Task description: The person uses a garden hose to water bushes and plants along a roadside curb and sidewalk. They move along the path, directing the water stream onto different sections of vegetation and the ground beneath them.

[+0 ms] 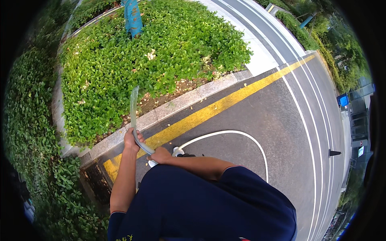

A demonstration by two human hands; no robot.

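My left hand [132, 139] is wrapped round a grey hose [144, 148], thumb side up, near the planting bed's kerb. Closer to my body, my right hand [161, 155] grips the same hose with closed fingers. Beyond my left hand a translucent stretch [134, 106] reaches up over the low green shrubs [173, 52]; I cannot tell whether it is water or clear hose. A pale hose [237, 133] loops over the asphalt from beside my right hand round to my right side. Both forearms are bare below dark blue sleeves.
A stone kerb [181, 102] edges the bed, with a yellow painted line [213, 108] along it. A trunk wrapped in blue [132, 18] stands among the shrubs. Lower left is a dark drain grate [96, 180]. White lane lines [305, 116] curve along the road at right.
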